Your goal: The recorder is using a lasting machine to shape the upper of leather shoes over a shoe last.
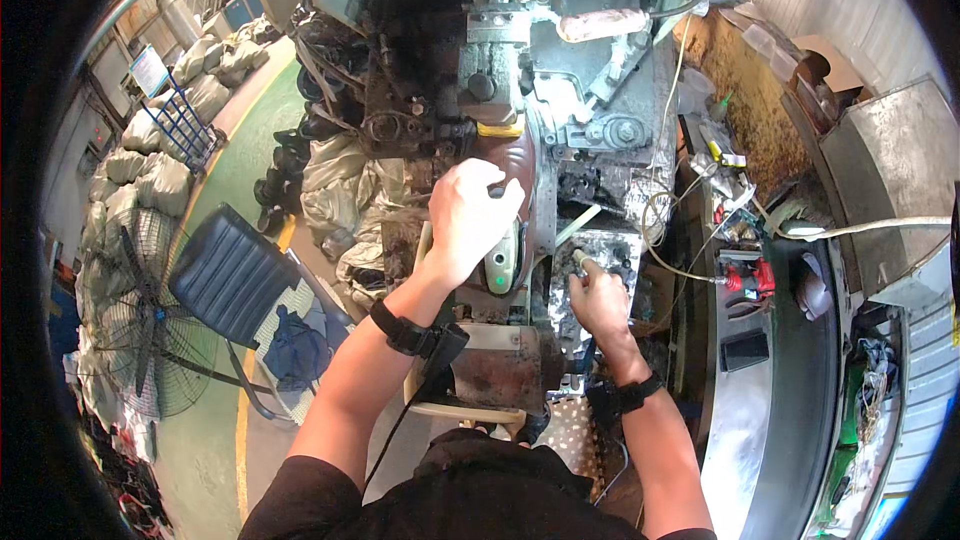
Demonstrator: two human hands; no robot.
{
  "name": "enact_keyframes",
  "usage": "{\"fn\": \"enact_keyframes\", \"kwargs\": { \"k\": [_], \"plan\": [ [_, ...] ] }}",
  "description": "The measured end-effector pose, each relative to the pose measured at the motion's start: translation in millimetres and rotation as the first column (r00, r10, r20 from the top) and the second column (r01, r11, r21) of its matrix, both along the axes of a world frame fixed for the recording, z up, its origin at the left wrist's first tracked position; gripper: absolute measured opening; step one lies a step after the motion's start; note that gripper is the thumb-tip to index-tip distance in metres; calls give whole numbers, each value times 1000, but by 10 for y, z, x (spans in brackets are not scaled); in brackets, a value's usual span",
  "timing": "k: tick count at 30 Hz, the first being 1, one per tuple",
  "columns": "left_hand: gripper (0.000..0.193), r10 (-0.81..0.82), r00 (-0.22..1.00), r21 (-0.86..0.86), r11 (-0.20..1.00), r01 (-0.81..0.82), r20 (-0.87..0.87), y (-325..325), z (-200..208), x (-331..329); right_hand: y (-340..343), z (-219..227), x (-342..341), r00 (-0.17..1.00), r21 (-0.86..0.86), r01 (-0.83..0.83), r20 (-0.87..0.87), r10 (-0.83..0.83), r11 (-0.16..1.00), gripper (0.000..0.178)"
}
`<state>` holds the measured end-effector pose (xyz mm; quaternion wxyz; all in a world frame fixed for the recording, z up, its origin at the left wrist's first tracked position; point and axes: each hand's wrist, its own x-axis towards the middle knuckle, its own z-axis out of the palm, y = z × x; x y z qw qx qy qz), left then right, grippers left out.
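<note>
A brown shoe upper (513, 157) sits on a shoe last under the head of a dark machine (495, 50). The last's green sole-shaped top (501, 265) points toward me. Over the shoe lies my left hand (472, 220), its fingers curled round the upper; part of the shoe is hidden beneath it. To the right, my right hand (600, 300) is at a worn metal control panel (600, 245). Its fingers are closed at a small knob (579, 256), which they partly cover. Both wrists wear black straps.
A blue-black chair (228, 265) and a floor fan (150, 315) stand at left. White sacks (160, 185) line the far left. A handle with a wrapped grip (603, 25) juts out above the machine. At right, a red-handled tool (748, 281) lies on a bench with a dangling cord.
</note>
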<state>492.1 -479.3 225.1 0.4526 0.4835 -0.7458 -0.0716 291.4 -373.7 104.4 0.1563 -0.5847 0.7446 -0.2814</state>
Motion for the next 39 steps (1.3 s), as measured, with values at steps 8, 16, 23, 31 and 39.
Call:
{"fn": "enact_keyframes", "kwargs": {
  "k": [8, 16, 23, 31, 39],
  "plan": [
    [21, -111, 938, 333, 916, 225, -329, -254, 36, 77, -6, 42, 7, 999, -8, 17, 32, -17, 1000, 31],
    [19, -129, 872, 371, 868, 330, -472, -295, 66, 220, 33, 92, 21, 999, -20, 44, 27, -44, 999, 33],
    [19, -174, 643, 188, 871, 454, -745, -318, 218, 625, 43, 180, 61, 996, 13, 55, 66, -55, 998, 31],
    [23, 86, 670, 508, 724, 466, -737, -3, -846, 1414, -21, 8, -23, 994, -131, 99, 57, -92, 986, 37],
    [23, 217, 626, 557, 718, 418, -749, -256, -1128, 1735, -6, 91, -13, 967, -43, 73, 247, -60, 996, 54]
  ]
}}
